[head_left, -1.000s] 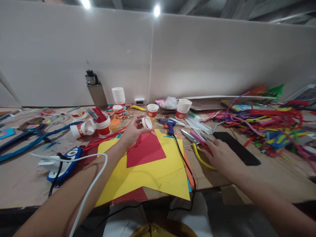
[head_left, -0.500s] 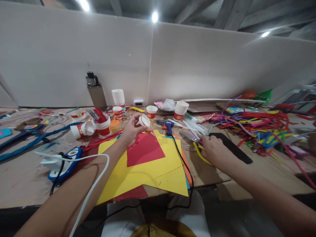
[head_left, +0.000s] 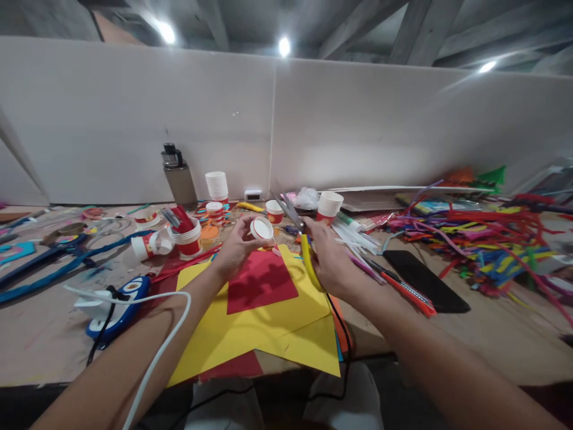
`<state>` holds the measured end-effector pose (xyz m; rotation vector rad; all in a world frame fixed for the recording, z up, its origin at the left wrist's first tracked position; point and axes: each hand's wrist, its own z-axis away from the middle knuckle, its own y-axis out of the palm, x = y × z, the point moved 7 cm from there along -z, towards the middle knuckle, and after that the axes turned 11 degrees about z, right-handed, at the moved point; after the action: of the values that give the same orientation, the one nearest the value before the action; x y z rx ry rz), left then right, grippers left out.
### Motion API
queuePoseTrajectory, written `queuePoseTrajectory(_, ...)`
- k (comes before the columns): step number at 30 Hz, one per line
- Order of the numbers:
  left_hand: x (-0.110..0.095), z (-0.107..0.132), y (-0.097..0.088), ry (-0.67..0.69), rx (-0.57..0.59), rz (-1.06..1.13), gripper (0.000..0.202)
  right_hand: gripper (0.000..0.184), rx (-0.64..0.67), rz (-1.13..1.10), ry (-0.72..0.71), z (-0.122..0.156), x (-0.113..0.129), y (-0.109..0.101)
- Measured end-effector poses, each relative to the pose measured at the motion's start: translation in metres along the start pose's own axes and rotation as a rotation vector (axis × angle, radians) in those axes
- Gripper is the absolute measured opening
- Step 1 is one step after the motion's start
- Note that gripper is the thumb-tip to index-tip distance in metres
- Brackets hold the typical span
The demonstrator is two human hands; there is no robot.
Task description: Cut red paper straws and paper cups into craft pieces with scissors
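My left hand (head_left: 238, 243) is closed on a small white paper cup piece (head_left: 261, 232) with a red edge, tilted so its round opening faces me. A thin strip hangs from its lower right side. In my right hand (head_left: 326, 254) is a pair of scissors (head_left: 308, 263) with yellow handles, the blades apart and pointing up and left, just right of the cup piece. Under both hands lies a red paper sheet (head_left: 264, 283) on top of yellow paper (head_left: 215, 334). My right hand hides most of the glue gun.
Stacked paper cups (head_left: 330, 204) stand behind my right hand. A black phone (head_left: 425, 280) and a red utility knife (head_left: 409, 292) lie at right, near tangled pipe cleaners (head_left: 483, 233). A blue power strip (head_left: 120, 310) with a white cable sits left; a bottle (head_left: 179, 179) stands behind.
My right hand has picked up the scissors from beside the phone and brought them left, towards the cup piece. My left hand still holds the cup piece in nearly the same place.
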<state>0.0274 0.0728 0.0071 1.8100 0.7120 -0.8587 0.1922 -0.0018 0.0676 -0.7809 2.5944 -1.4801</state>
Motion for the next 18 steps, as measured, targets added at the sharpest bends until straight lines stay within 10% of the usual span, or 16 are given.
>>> queuePoseTrajectory(18, 0.005, 0.008, 0.013, 0.117, -0.014, -0.048, 0.06, 0.048, 0.17, -0.035, 0.092, 0.011, -0.018, 0.044)
